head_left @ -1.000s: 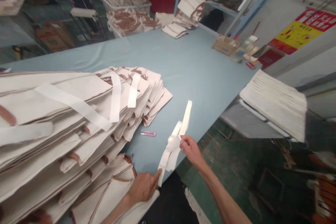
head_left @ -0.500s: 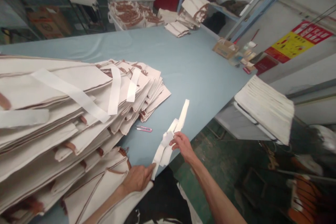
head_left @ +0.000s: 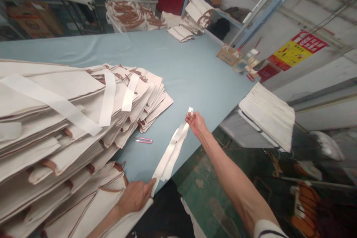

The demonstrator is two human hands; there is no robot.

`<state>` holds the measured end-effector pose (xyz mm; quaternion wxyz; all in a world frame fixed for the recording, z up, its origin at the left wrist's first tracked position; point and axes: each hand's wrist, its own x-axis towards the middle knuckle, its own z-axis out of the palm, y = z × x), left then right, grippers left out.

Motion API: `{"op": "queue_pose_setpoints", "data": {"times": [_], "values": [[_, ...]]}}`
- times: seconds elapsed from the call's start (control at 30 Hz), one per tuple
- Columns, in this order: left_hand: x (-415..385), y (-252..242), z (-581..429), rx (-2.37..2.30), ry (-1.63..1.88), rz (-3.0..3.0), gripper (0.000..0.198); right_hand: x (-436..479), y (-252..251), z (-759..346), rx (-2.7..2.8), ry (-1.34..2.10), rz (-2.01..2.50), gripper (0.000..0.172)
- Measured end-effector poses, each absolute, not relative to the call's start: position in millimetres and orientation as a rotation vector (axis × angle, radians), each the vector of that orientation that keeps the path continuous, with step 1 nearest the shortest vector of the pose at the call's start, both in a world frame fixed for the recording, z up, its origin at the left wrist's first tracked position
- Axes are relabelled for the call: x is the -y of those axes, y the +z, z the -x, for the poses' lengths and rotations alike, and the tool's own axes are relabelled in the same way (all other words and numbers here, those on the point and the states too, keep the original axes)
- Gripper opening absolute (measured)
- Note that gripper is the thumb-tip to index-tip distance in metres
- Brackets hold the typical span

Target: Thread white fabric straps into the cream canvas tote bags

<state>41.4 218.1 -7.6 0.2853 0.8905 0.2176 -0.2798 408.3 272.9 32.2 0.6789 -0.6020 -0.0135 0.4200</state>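
Note:
White fabric-like strips lie lengthwise along the front edge of the table, partly overlapping. My left hand is closed at their near end, thumb and forefinger on the strip. Further up, my right hand pinches the far end, and a short white bit sticks out past its fingertips. Left of the strips, pink-handled thread snips rest on the table. Beside my left forearm is a cream fabric piece with brown trim.
Stacked cream fabric pieces fill the table's left side, with loose white strips on top. More folded pieces sit at the back of the blue-grey table. A small carton stands at the right edge, near another fabric stack.
My right hand has moved up and away along the strips, from their middle to the far end, its fingers now closed there. The view has shifted slightly to the right.

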Motion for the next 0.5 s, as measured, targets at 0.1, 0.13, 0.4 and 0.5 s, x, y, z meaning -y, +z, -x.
{"op": "queue_pose_setpoints", "data": {"times": [0.1, 0.13, 0.4, 0.5], "values": [[-218.7, -12.2, -39.9, -0.611, -0.728, -2.341, 0.045, -289.6, 45.9, -420.6, 0.044, 0.93, 1.354, 0.035], [-219.3, -13.5, -39.3, -0.625, -0.709, -2.321, 0.044, -293.4, 50.8, -422.2, 0.055, 0.935, 1.356, 0.035], [-235.0, 7.1, -32.2, -0.962, -0.267, -1.976, 0.049, -286.3, 92.5, -385.8, 0.244, 1.158, 1.368, 0.023], [-243.3, 32.6, -33.5, -1.045, -0.091, -1.734, 0.06, -278.1, 118.7, -356.0, 0.331, 1.27, 1.333, 0.038]]}}
